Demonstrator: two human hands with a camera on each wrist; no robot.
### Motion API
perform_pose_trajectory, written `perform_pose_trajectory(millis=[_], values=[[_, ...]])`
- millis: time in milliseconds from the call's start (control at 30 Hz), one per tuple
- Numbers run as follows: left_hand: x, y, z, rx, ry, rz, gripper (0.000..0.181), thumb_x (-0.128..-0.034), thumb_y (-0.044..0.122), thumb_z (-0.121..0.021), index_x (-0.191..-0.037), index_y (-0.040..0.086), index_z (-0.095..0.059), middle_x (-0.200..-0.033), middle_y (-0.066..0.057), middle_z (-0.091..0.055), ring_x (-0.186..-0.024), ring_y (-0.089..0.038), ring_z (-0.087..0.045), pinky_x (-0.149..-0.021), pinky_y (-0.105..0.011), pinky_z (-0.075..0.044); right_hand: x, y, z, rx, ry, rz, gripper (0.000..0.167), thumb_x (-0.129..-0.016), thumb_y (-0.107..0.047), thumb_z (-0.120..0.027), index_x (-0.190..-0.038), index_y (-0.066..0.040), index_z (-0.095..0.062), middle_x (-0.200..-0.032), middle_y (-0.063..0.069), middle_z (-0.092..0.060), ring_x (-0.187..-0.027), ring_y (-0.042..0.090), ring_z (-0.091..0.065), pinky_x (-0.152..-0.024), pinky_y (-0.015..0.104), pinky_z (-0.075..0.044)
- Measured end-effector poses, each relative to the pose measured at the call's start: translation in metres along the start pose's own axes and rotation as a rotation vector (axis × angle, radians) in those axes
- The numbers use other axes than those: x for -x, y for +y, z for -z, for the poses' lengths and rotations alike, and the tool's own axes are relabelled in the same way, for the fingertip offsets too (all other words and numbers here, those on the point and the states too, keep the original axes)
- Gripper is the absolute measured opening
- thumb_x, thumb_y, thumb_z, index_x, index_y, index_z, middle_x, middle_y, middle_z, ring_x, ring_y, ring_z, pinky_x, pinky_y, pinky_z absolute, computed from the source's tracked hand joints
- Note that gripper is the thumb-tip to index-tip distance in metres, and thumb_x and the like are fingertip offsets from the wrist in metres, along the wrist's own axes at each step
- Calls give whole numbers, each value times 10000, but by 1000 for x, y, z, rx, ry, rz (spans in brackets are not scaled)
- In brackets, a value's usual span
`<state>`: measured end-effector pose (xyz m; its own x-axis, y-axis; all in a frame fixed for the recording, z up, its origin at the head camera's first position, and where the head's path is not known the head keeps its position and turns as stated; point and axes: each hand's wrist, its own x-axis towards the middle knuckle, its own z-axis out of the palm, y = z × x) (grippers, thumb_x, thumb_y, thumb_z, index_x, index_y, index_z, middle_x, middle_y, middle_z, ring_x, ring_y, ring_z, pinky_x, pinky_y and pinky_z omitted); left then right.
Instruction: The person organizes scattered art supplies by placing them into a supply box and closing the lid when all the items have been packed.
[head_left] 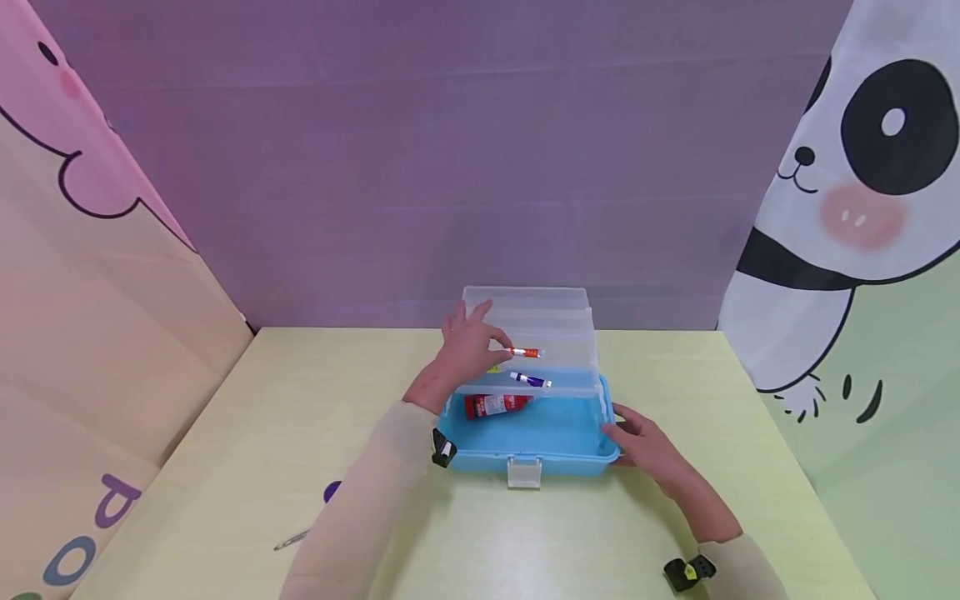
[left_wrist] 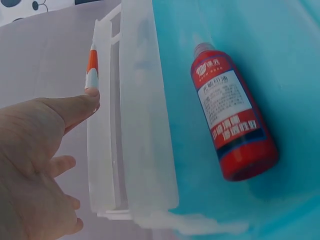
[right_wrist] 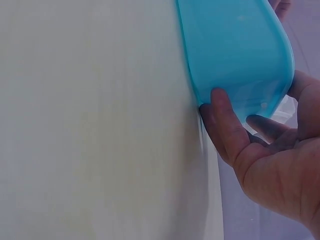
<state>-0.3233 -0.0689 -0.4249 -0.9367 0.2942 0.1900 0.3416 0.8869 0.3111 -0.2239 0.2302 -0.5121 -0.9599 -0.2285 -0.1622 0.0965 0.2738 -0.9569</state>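
Observation:
A light-blue storage box [head_left: 517,460] stands on the table with its translucent lid [head_left: 528,297] raised at the back. My left hand [head_left: 467,350] pinches a slim orange-and-white pen-shaped stick [left_wrist: 92,67] between thumb and forefinger, above the translucent tray [left_wrist: 145,150]. A similar purple-and-white stick [head_left: 531,380] lies on that tray, near a small yellow item [head_left: 494,368] partly behind the hand. Below, a red bottle [left_wrist: 232,117] with a white label lies on its side in the box. My right hand [head_left: 648,446] grips the box's right end, fingers against the outer wall.
A white latch [head_left: 524,473] hangs at the box's front. At the table's left, a metal tool tip [head_left: 291,540] and a purple round piece [head_left: 332,491] show from behind the left sleeve. A purple cloth wall [head_left: 480,167] rises behind the table [head_left: 570,550].

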Motion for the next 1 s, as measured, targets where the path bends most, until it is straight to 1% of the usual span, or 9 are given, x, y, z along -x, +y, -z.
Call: perform_pose_trajectory(millis=[133,333,467,700,1000], values=[[-2,3,-2,-12,4,-25,168,-853,366,-738,-1006,305,-769,-1552,-84,-301,-1434,-429,-98,-1114,-619,-67,1,0,0,1,-2,3,595,-1000,-264,-556,-1477,11,-328,-1370,315,-447,-1108,422,-584,-809,476,-546],[-4,3,-4,6,6,-26,169,-853,360,-739,-1007,298,-772,-1544,-84,-317,-1434,-424,-108,-1120,-600,-32,-1,2,1,-6,-5,-3,606,-998,-283,-559,-1482,-2,-327,-1377,310,-444,-1115,423,-581,-815,476,-544],[-6,2,-7,0,4,-26,179,-852,363,-740,-1018,302,-769,-1546,-88,-312,-1433,-429,-109,-1117,-610,-52,0,2,1,-3,-5,1,613,-997,-285,-560,-1481,7,-322,-1374,314,-443,-1110,417,-585,-815,474,-544],[-7,5,-8,23,1,-22,275,-851,348,-741,-1118,279,-738,-1555,-102,-294,-1426,-460,-108,-1110,-624,-67,1,2,1,-12,-8,-2,600,-1001,-270,-555,-1479,11,-324,-1373,315,-444,-1109,417,-587,-816,471,-544],[-4,0,-7,27,13,-30,247,-867,326,-726,-1106,264,-736,-1519,-92,-363,-1429,-417,-157,-1110,-619,-105,0,2,1,6,-4,-5,610,-999,-280,-557,-1482,8,-321,-1372,314,-446,-1110,419,-584,-808,467,-548]])
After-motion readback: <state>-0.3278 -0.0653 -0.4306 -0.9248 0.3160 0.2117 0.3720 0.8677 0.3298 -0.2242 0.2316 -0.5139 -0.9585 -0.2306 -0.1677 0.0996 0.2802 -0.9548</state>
